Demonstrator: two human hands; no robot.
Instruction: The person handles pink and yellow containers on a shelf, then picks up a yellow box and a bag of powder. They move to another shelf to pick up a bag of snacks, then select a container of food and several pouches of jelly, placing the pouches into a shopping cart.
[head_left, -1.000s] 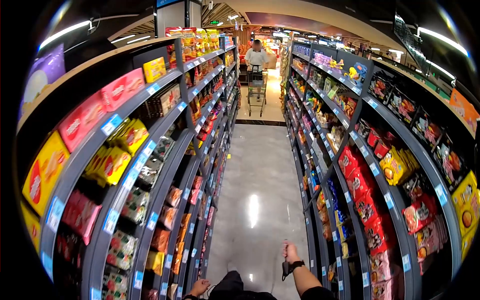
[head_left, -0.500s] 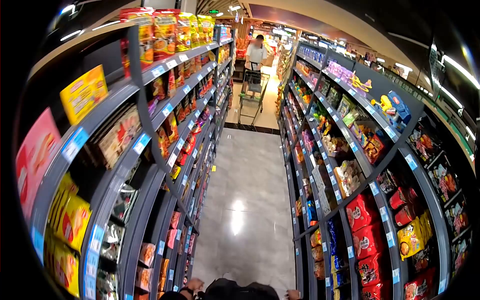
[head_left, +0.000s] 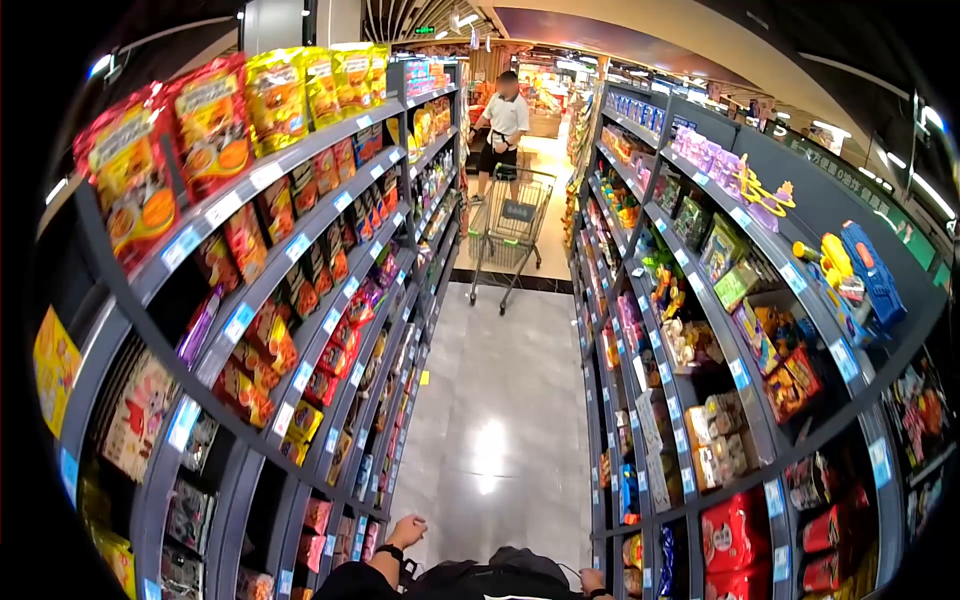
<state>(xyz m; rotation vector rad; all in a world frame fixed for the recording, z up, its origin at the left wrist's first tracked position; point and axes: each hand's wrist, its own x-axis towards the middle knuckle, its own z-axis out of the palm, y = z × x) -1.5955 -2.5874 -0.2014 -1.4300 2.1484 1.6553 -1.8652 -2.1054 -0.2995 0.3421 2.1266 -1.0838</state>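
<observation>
left hand (head_left: pixel 407 532): fingers loosely curled; right hand (head_left: pixel 593 581): can't tell; left shelving (head_left: pixel 268 284): lengthwise forward

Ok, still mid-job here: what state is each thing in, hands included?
Left hand: fingers loosely curled, nothing seen in it
Right hand: partly cut off by the picture edge, grip unclear
Shelves: stocked on both sides
Bags: upright in a row, top left
Cart: upright on its wheels
Person: standing behind the cart
Exit sign: lit green
</observation>
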